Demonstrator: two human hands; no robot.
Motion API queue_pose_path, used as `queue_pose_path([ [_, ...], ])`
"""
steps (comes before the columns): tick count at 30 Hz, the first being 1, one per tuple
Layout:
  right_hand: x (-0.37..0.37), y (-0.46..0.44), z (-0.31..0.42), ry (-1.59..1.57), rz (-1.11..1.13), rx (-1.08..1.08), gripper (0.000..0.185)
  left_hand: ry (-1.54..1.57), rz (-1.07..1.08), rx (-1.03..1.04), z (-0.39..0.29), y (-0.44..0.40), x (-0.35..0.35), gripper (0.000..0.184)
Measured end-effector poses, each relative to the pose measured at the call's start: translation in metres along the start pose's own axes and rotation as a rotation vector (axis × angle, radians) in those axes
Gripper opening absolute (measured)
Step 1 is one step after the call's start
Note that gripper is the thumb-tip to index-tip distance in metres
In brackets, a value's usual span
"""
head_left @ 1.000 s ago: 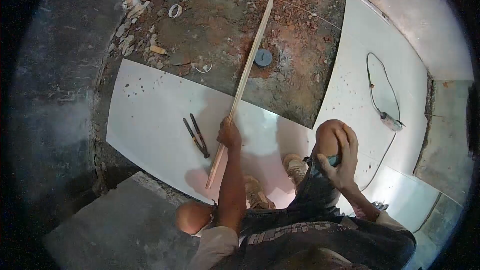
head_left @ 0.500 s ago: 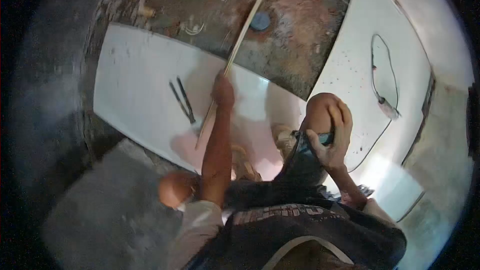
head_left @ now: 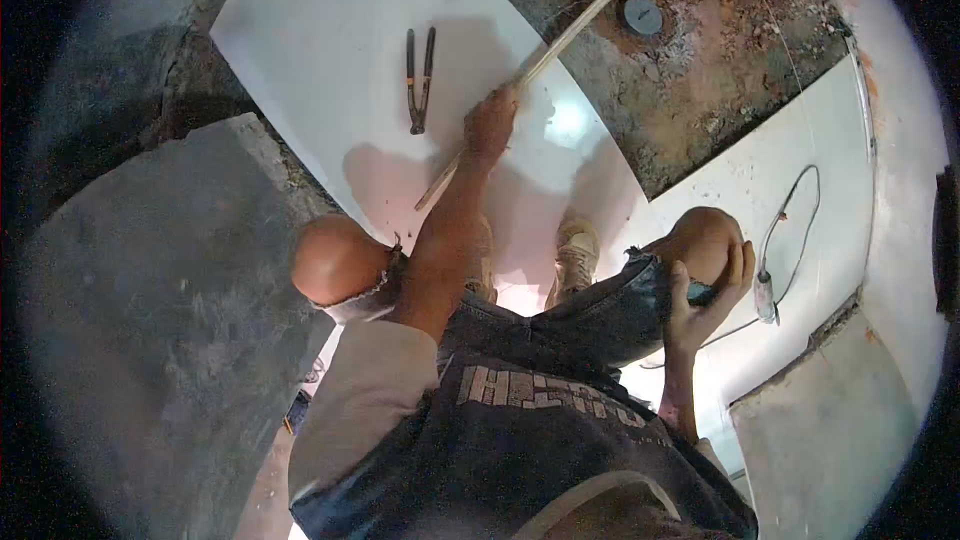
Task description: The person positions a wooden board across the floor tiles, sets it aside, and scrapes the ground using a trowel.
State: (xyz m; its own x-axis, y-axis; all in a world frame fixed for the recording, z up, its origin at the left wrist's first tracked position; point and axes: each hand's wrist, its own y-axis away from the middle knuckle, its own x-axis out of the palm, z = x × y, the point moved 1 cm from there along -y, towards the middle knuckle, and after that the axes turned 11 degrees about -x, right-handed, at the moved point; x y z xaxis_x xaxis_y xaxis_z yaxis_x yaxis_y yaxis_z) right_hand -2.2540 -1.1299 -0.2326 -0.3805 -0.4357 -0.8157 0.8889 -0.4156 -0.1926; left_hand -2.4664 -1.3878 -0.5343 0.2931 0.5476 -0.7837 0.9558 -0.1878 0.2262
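My left hand point(head_left: 492, 125) is closed round a long thin wooden strip point(head_left: 590, 20), near its lower end. The strip slants over a large white panel point(head_left: 330, 50) and reaches out past the panel's far edge. Left of that hand, pincers point(head_left: 418, 90) with dark handles lie on the panel, jaws towards me. My right hand point(head_left: 705, 318) is curled round my right knee point(head_left: 703, 240), thumb on the inner side and fingers over the outer side.
Bare soil and rubble point(head_left: 690, 110) lie beyond the panel, with a round blue-grey cap point(head_left: 642, 15) in them. A second white panel point(head_left: 820, 130) on the right carries a corded object point(head_left: 765, 298). Grey slab point(head_left: 150, 300) lies at left; my shoes point(head_left: 575, 258) stand on the white surface.
My view has shifted, so the panel and pincers sit differently in it. My left hand still grips the strip, which now slants more to the right. My right hand stays at the knee.
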Motion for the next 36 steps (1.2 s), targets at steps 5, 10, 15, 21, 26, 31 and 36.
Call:
queue_pose_path([
  [5,-0.001,-0.004,0.012,0.069,0.027,0.03,0.08,-0.04,-0.065,0.088,-0.013,-0.004,-0.023,0.031],
  [10,0.002,-0.006,0.014,0.049,0.066,0.038,0.076,-0.337,0.293,0.002,-0.004,-0.014,-0.015,0.039],
  [15,0.001,-0.006,0.012,0.074,0.026,0.047,0.077,-0.38,0.148,0.193,0.046,-0.022,0.008,0.042],
  [21,0.001,-0.023,0.017,0.135,0.035,0.025,0.069,-0.313,0.116,0.125,0.013,-0.019,-0.02,0.046],
  [26,-0.002,-0.024,0.019,0.13,0.048,0.004,0.07,-0.178,0.053,0.188,0.013,-0.02,-0.023,0.038],
  [31,-0.003,-0.02,0.024,0.069,0.033,0.051,0.075,-0.278,0.062,0.138,-0.004,-0.018,-0.033,0.038],
  [36,-0.011,-0.016,0.024,0.073,0.027,0.043,0.075,-0.193,0.175,-0.003,-0.021,-0.011,-0.041,0.04],
])
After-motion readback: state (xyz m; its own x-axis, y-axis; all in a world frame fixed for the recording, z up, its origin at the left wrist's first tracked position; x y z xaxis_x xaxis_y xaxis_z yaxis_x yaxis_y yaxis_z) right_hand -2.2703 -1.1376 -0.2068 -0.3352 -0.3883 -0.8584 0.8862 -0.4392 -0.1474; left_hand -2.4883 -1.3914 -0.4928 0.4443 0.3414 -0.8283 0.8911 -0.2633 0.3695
